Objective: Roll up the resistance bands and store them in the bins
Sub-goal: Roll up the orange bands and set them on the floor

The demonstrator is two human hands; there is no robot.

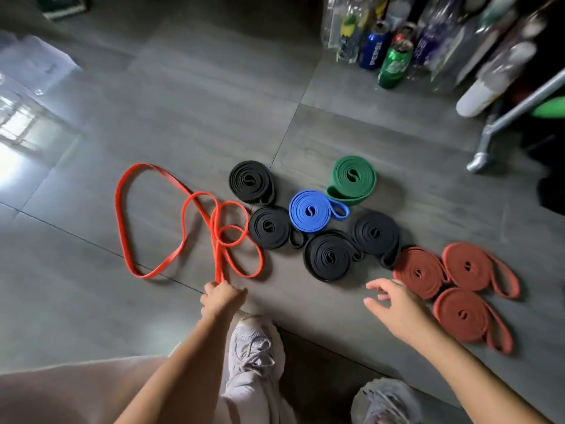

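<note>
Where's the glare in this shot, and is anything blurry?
Head view: window glare washes out the floor at left; the right hand is motion-blurred; the cans top right look soft; the orange band in the left hand and the blue roll are sharp.

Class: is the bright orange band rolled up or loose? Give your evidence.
Loose. The orange band sprawls in open loops on the floor, one end pinched in the left hand.

Loose orange band point(218, 261) in the left hand point(221, 296); right hand point(394, 304), fingers splayed, near three rust-red rolls point(467, 266).
</note>
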